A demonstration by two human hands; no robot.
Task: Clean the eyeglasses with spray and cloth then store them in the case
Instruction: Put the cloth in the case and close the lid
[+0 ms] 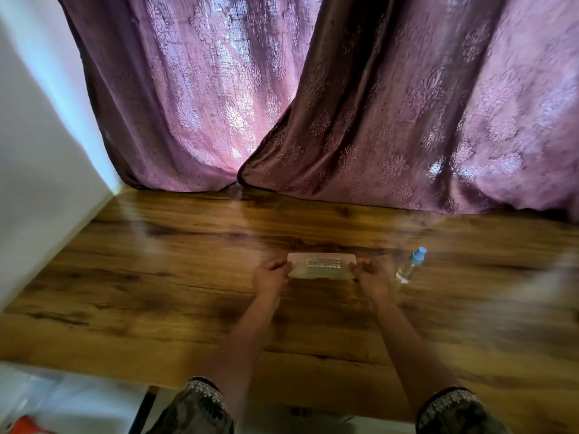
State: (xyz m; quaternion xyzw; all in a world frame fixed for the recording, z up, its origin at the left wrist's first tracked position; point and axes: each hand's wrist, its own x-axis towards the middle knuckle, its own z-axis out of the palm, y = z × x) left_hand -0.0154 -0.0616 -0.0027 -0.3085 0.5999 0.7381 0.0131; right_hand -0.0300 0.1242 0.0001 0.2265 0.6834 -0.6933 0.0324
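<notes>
A translucent pale eyeglass case point(322, 265) with printed lettering on its lid lies on the wooden table point(156, 277), its lid down. My left hand point(270, 276) grips its left end and my right hand point(372, 277) grips its right end, fingers curled round the edges. A small clear spray bottle point(409, 265) with a light blue cap stands just right of my right hand. The eyeglasses and the cloth are not visible; what the case holds is too blurred to tell.
Purple patterned curtains point(344, 104) hang along the table's far edge. A white wall point(37, 151) bounds the left side. The near table edge runs across the bottom, with a black table leg point(141, 411) and an orange object point(25, 426) below at the left.
</notes>
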